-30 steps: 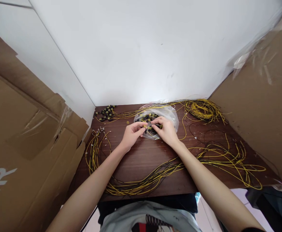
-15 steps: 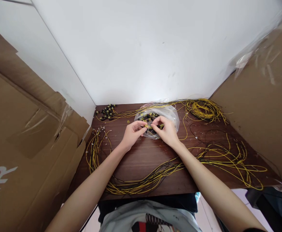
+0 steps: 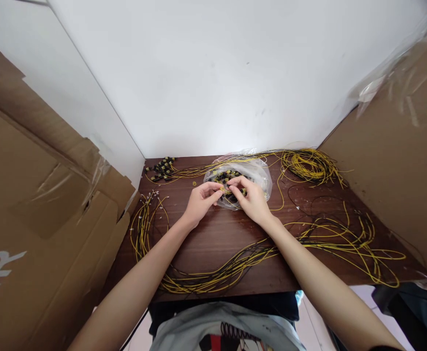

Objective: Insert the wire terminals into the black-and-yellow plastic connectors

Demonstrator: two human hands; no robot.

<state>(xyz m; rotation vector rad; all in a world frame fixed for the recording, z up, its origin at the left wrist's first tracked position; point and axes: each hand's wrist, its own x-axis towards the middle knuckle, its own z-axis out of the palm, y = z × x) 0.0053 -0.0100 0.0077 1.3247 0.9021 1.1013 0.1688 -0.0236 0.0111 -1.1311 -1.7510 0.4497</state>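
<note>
Over a clear plastic bag [image 3: 263, 176] my two hands face each other, fingertips a short gap apart. Thumb and fingers of my left hand [image 3: 202, 201] are pinched on a small yellow piece [image 3: 221, 188]. My right hand [image 3: 252, 197] is also closed in a pinch, with a tiny dark piece at its fingertips, too small to name. In the bag below lie several small black and yellow parts [image 3: 231, 174], partly covered by my fingers.
Yellow and black wires [image 3: 221, 278] run along the table's [image 3: 213, 243] front. A coiled wire bundle [image 3: 308, 165] lies back right. Black and yellow connectors [image 3: 162, 169] are heaped back left, near white-tipped wire ends [image 3: 151, 197]. Cardboard [image 3: 52, 195] stands left, another cardboard panel [image 3: 392, 146] right.
My right fingertips have shifted slightly, and a dark piece now shows at them. My left hand stays nearly in place, still pinching.
</note>
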